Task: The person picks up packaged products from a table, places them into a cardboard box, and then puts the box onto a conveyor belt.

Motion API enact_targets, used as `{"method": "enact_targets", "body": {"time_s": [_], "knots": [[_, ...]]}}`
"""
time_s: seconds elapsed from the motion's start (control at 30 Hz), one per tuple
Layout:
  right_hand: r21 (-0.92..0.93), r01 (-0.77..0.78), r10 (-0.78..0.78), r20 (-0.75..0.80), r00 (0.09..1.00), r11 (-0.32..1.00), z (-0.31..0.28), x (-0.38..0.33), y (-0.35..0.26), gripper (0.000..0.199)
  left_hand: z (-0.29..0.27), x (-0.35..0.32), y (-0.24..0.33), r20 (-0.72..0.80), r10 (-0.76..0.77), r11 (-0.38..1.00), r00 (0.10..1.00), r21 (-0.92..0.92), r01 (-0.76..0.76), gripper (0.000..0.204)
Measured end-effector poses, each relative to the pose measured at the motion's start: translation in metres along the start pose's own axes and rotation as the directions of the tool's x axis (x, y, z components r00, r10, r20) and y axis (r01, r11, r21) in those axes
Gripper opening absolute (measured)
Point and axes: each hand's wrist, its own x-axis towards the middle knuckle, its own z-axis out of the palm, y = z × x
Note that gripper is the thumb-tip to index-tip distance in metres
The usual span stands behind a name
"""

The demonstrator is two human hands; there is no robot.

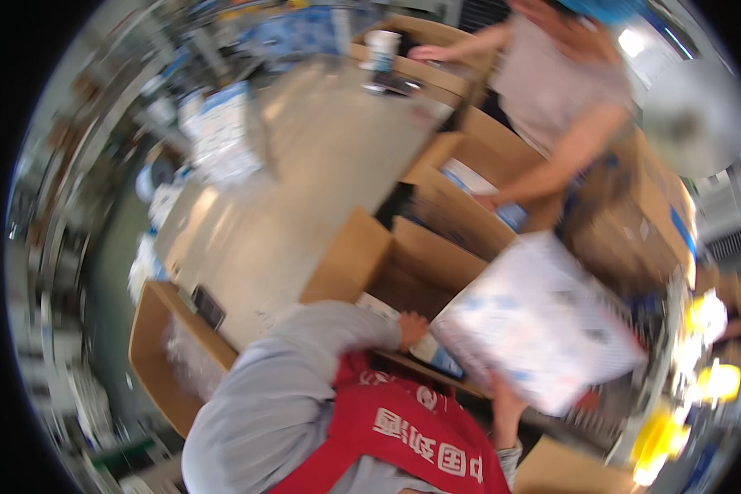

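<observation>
My right hand grips the near edge of a large white flat package with blue and reddish print. It is tilted and blurred by motion, right of an open cardboard carton. My left hand reaches into the near side of that carton with its fingers apart, beside a white and blue item inside. The left hand seems to hold nothing.
Across from me a co-worker in a blue cap reaches into another open carton. The metal table carries a white bottle and a phone. At left stands a carton with clear plastic wrap. A large carton stands at right.
</observation>
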Motion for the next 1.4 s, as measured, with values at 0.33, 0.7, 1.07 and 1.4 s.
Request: {"method": "enact_targets", "body": {"time_s": [0.33, 0.7, 1.07, 1.4], "knots": [[-0.480, 0.466, 0.168, 0.808, 0.564, 0.743, 0.240, 0.066, 0.111, 0.108, -0.108, -0.085, -0.051, 0.035, -0.107, 0.875, 0.994, -0.472, 0.110, 0.050], [-0.460, 0.571, 0.188, 0.862, 0.471, 0.680, 0.260, 0.050, 0.108, 0.105, -0.217, -0.331, -0.387, -0.534, -0.815, 0.316, -0.225, -0.735, 0.600, 0.058], [-0.056, 0.360, 0.009, 0.991, 0.132, 0.931, 0.331, 0.103, -0.085, 0.026, -0.124, -0.367, -0.201, -0.750, -0.623, 0.778, 0.221, -0.569, 0.266, 0.024], [0.607, 0.748, -0.570, 0.726, -0.385, 0.268, 0.502, 0.064, -0.252, 0.109, 0.163, -0.524, -0.046, 0.010, -0.773, -0.320, -0.634, -0.870, 0.375, 0.059]]}}
